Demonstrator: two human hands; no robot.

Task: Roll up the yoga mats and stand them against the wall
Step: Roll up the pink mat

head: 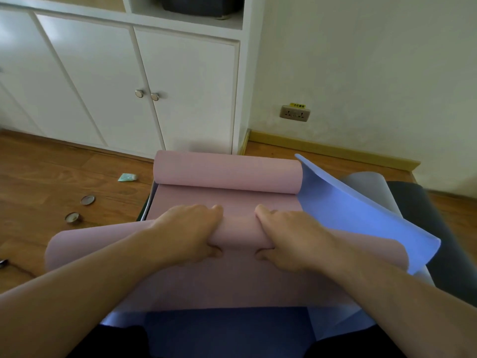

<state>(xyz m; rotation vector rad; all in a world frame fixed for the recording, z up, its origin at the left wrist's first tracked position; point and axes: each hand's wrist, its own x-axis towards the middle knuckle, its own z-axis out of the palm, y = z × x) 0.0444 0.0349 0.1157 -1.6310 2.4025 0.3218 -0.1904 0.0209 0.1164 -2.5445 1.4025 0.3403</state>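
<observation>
Two hands on the pink mat (232,174), side by side: left hand (191,232) curled round its near rolled part, right hand (289,239) gripping the same roll. Mat lies on the floor (51,171), blue mat (361,215) just right.

Vantage: the head camera is sitting above and behind the left hand (192,235) and right hand (289,241), looking forward and down.
Facing: it is pointing past the hands toward the white cabinet (144,81) and the wall (361,73) beyond them.
Nearness: it is sitting close, with both forearms running in from the bottom corners and the pink mat (232,277) under the hands filling the middle.
Lens: it is bending straight edges outward, wide-angle.
Overlap: only one view is showing.
</observation>
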